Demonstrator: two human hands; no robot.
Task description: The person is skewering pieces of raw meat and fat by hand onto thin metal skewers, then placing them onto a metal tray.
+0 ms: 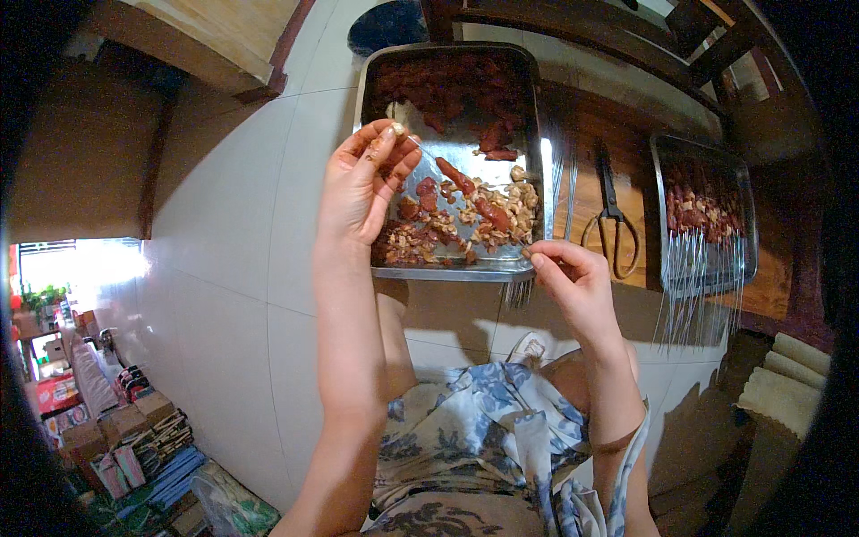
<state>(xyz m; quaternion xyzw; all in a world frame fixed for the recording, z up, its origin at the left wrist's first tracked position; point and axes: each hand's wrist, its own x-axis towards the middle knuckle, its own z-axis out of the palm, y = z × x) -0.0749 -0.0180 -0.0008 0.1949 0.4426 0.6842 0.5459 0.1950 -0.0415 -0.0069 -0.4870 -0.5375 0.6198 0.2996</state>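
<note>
My left hand (372, 174) pinches a small pale piece of meat or fat (397, 129) at the upper end of a thin metal skewer (420, 145). Red meat pieces (455, 176) sit along that skewer, which slants down to my right hand (570, 275), its fingertips closed on the lower end. Both hands are over the near part of a large metal tray (456, 274). Inside it, dark red meat (449, 84) fills the far end; pale chopped pieces (510, 208) lie near right, and smaller mixed scraps (409, 245) near left.
Right of the tray, loose skewers (572, 181) and black scissors (609, 208) lie on a wooden surface (584, 168). Beyond them, a smaller metal tray (753, 221) holds loaded skewers (701, 235), their bare ends jutting over its near edge. Wooden furniture (604, 33) stands at the back.
</note>
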